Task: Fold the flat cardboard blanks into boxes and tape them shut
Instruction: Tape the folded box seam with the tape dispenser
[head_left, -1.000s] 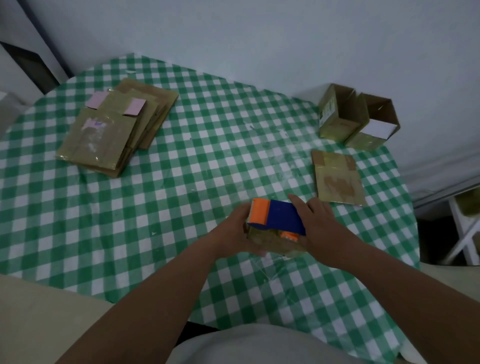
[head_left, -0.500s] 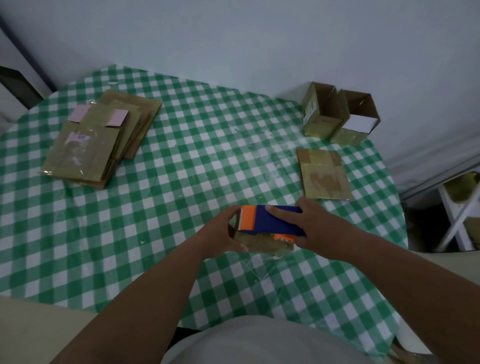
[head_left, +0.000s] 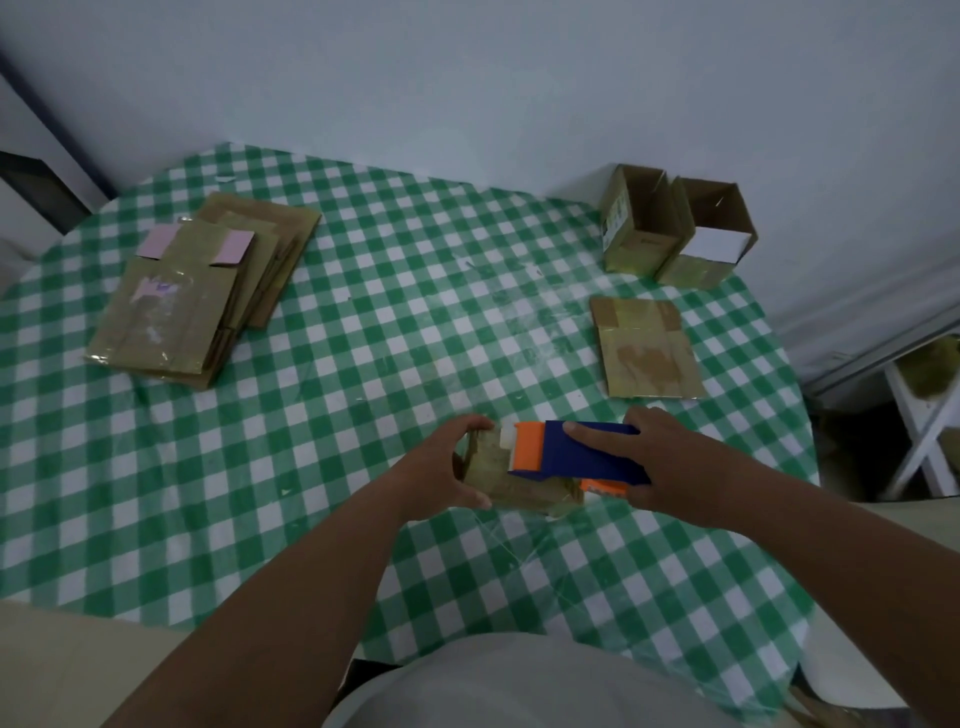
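Box (head_left: 511, 480) at table centre-front, clasped at its nine-o'clock end by left hand (head_left: 447, 467); dispenser (head_left: 576, 457) lies atop it, long axis three-to-nine, nose toward nine, gripped by right hand (head_left: 670, 467) at three o'clock.

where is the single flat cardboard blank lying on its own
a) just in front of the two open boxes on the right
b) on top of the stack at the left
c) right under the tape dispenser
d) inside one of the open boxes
a: the lone flat blank lies on the checked cloth just nearer the person than the two open boxes, apart from the stack of blanks.
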